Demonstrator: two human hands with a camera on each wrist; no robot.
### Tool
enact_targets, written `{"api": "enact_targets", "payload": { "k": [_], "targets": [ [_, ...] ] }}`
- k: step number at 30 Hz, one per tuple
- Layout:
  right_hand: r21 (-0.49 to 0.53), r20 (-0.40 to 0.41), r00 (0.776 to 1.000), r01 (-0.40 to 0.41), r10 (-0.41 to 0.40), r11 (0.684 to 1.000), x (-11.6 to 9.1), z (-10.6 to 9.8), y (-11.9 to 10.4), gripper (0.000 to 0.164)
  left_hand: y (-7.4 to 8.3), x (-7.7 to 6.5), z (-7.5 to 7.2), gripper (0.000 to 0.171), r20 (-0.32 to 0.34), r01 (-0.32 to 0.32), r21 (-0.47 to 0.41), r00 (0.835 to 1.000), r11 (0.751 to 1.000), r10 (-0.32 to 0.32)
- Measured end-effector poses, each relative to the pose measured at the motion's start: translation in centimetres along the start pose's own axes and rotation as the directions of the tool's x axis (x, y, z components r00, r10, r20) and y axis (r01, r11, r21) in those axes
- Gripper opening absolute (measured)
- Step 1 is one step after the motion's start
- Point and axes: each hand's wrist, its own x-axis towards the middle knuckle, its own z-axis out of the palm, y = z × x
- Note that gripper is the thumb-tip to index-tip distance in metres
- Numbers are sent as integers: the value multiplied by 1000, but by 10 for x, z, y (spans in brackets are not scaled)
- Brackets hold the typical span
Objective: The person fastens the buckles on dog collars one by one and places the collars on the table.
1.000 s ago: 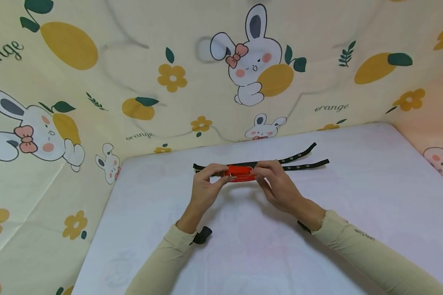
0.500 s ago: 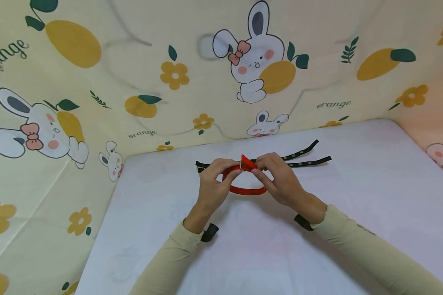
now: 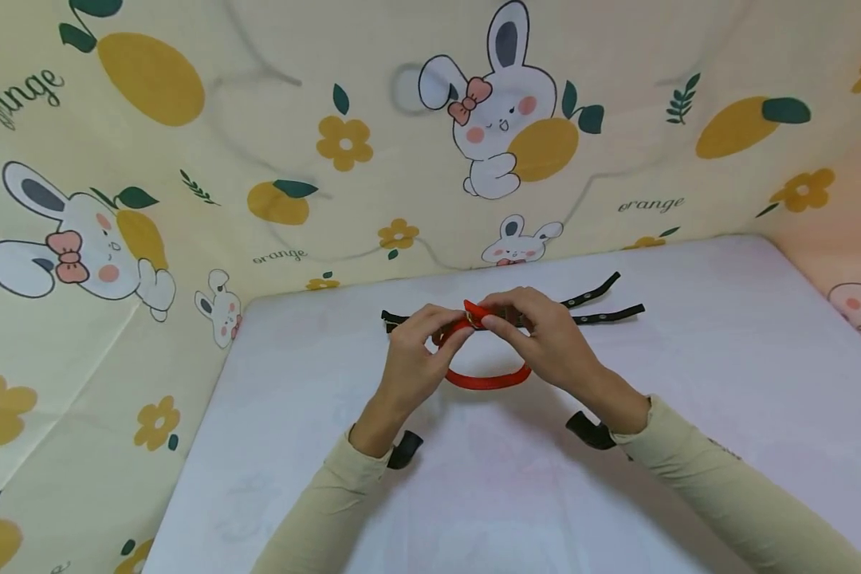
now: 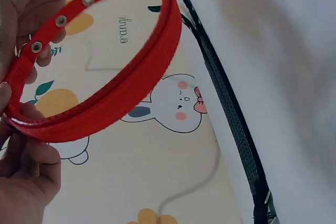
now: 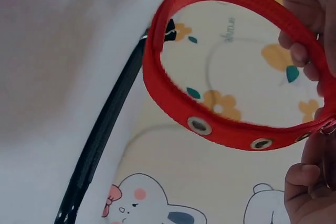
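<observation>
A red collar (image 3: 486, 383) with metal eyelets is bent into a loop above the white table. My left hand (image 3: 419, 355) pinches the band beside its metal buckle, thumb and fingers on either side. From the right, my right hand (image 3: 545, 331) pinches the collar's pointed end, which sticks up at the buckle. The left wrist view shows the red band (image 4: 142, 85) as a ring with a row of eyelets, both hands at its left edge. In the right wrist view the collar (image 5: 157, 77) hangs in the same loop, and fingers partly hide the buckle.
Black collars (image 3: 610, 318) with eyelets lie side by side on the table (image 3: 316, 383) behind the hands. A cream cloth (image 3: 373, 48) printed with rabbits and oranges rises along the table's back and left. Black pieces (image 3: 590, 430) show at both wrists.
The red collar has gone from held flat, its strands close together, to an opened loop hanging toward me. Its tip now stands up at the buckle, and the right fingers have shifted onto it.
</observation>
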Motion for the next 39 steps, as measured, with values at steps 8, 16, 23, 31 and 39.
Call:
{"api": "enact_targets", "payload": {
  "k": [8, 16, 23, 31, 39],
  "targets": [
    [8, -8, 1000, -24, 24, 1000, 0, -6, -2, 16, 7, -2, 0, 22, 28, 86, -7, 996, 996, -85],
    [-17, 49, 992, -112, 113, 994, 3, -11, -7, 11, 7, -2, 1, 22, 9, 103, -43, 995, 994, -103],
    [-19, 120, 975, -186, 187, 982, 3, -14, -8, 11, 8, -5, 1, 21, 1, 103, -72, 995, 992, -103],
    [-2, 165, 976, -146, 144, 989, 2, -15, -4, 9, 5, -8, 2, 23, 32, 122, -95, 992, 988, -120],
    [16, 166, 973, -166, 161, 986, 4, -11, 0, 13, 3, -9, 3, 23, 21, 171, -128, 985, 977, -170]
  ]
}}
